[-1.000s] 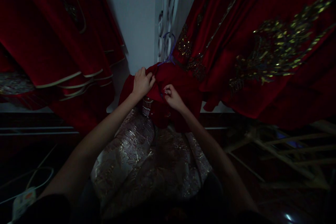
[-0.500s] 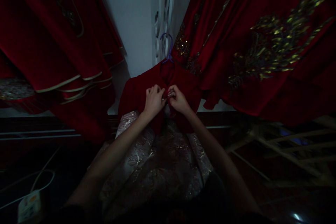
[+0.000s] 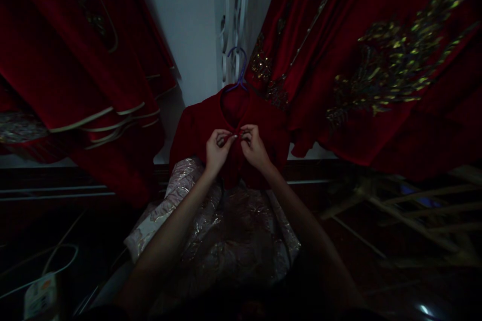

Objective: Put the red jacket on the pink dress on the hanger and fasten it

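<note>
A red garment top [image 3: 192, 133] hangs in front of me on a purple hanger [image 3: 241, 76], its round neckline facing me. At the front opening below the neckline, my left hand [image 3: 219, 150] pinches one edge of the fabric between thumb and fingers. Close beside it, my right hand [image 3: 255, 148] pinches the other edge. The fingertips of both hands almost meet; any fastener between them is too small and dark to make out. Beneath the red top spreads a pale, shiny patterned fabric [image 3: 188, 210], partly hidden by my forearms.
Red cloth with gold trim [image 3: 94, 75] hangs at the left. More red cloth with gold sequins [image 3: 399, 65] hangs at the right. Behind the hanger is a white metal grille [image 3: 233, 15]. A power strip [image 3: 41, 296] with a cord lies lower left; a wooden frame [image 3: 406, 215] stands lower right.
Both hands have drawn closer together at the front opening, the left one turning its fingers inward. The neckline now shows wider and rounder. The pale fabric at the left is more exposed.
</note>
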A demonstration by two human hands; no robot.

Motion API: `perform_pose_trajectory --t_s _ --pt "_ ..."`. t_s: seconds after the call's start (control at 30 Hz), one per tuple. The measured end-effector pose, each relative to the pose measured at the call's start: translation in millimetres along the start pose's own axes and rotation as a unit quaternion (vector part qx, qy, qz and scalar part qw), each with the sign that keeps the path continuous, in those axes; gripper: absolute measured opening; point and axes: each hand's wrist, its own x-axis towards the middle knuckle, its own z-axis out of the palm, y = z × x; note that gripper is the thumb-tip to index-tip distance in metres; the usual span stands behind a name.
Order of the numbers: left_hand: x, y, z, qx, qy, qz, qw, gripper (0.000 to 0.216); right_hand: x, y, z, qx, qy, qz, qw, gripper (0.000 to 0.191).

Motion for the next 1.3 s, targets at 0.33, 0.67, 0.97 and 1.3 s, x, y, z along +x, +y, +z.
perform_pose_trajectory --t_s 0.33,0.67,0.97,1.3 --pt "19.2 30.0 -21.6 0.154 -0.13 0.14 0.969 0.011 3.1 -13.3 -11.8 -0.004 -0.018 0.01 1.0 0.025" --pt "34.8 49.1 -28.9 0.242 -0.236 0.211 0.917 0.013 4.9 -17.5 -10.5 -0.048 0.047 -0.022 0.998 0.023" --pt "38.9 51.2 -26.6 0.274 -0.24 0.22 0.905 0.008 3.4 -15.6 -10.9 -0.032 0.043 -0.004 0.999 0.03" --pt "34.8 57.5 -28.2 0.387 -0.253 0.233 0.855 0.012 4.3 -8.3 -12.0 0.023 0.021 0.016 0.999 0.033"
